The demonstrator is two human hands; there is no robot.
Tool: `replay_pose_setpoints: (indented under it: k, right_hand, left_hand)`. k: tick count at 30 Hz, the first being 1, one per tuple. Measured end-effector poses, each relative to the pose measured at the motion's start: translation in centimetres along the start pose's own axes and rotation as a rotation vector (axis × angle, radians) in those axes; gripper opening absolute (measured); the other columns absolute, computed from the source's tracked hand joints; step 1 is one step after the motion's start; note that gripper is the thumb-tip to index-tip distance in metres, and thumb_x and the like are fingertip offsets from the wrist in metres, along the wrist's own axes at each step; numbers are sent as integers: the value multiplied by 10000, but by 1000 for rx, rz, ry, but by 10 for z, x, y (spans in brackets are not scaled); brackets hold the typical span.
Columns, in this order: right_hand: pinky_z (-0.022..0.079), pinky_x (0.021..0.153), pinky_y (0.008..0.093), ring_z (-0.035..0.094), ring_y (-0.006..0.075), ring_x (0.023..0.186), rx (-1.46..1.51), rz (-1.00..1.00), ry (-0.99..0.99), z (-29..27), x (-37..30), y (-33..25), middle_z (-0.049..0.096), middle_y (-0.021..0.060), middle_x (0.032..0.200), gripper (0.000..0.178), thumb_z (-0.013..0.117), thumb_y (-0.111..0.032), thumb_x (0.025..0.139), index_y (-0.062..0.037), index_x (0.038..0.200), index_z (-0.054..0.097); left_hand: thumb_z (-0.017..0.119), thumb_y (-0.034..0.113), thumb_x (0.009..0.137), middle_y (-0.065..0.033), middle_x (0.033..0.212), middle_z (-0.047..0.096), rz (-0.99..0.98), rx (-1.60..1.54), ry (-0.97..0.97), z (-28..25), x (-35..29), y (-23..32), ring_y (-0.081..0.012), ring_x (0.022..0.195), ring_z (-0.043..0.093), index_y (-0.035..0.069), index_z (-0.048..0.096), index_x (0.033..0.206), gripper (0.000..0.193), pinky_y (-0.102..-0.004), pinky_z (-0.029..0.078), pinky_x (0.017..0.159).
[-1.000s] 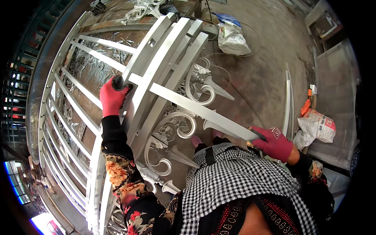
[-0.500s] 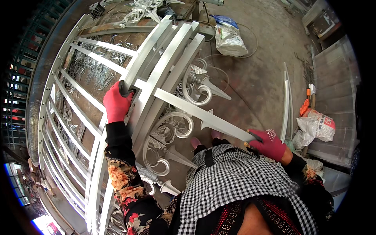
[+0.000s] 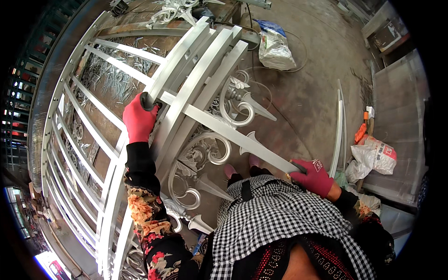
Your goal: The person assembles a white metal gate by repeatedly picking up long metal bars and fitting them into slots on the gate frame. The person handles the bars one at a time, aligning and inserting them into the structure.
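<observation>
My right hand (image 3: 313, 178), in a red glove with a dark palm, is closed around the near right end of a flat white metal bar (image 3: 242, 140). The bar's other end runs to the stacked white rails (image 3: 198, 74) and crosses into the nearest of them; a short piece of it shows in the gap beyond. With its gloved fingers bent over the inner rail, my left hand (image 3: 139, 119) grips near that crossing. Those rails belong to a large white metal fence panel (image 3: 100, 144) with many slanting bars. My left fingertips are partly hidden.
White scrollwork with spear points (image 3: 210, 144) juts from the rails toward my apron. Loose screws or nails (image 3: 112, 74) litter the workbench under the panel. A white sack (image 3: 275, 49), cables, long white strips (image 3: 337, 135) and plastic bags (image 3: 373, 156) lie on the floor.
My right hand and the bar's held end have shifted slightly left and toward me. My left hand keeps its grip on the rail. The whole view has moved a little.
</observation>
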State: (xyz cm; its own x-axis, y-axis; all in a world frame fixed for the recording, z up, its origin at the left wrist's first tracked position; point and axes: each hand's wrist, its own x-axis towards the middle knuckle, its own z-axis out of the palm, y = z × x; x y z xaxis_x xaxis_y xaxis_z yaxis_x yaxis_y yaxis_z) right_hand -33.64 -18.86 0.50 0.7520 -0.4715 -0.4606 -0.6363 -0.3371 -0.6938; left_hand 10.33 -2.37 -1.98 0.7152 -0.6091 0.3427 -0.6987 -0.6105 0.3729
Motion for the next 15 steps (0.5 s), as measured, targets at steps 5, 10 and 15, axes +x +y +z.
replay_pose_setpoints:
  k: [5,10,15]
  right_hand:
    - [440,615,276,556,108,671,145,105,-342,-19,16,2,629,98,757,353,643,-277,791,13,991,607]
    - [418,589,379,562,299,646,17,-35,-152,-10,33,23,585,194,731,414,595,-408,792,-3,880,598]
    - [440,626,412,577,365,731,-78,19,-46,0,19,-9,596,199,791,398,571,-416,815,-28,897,610]
  left_hand:
    - [743,214,637,-157,873,648,-142,-52,-89,-9,1,13,-340,846,614,72,620,997,406,-390,483,732]
    - [747,202,654,-106,606,614,-190,-181,-92,-39,12,23,-218,485,603,47,621,973,376,-321,477,553]
    - [721,194,668,-118,644,623,-53,-87,66,-39,18,21,-253,555,622,40,619,926,317,-345,480,578]
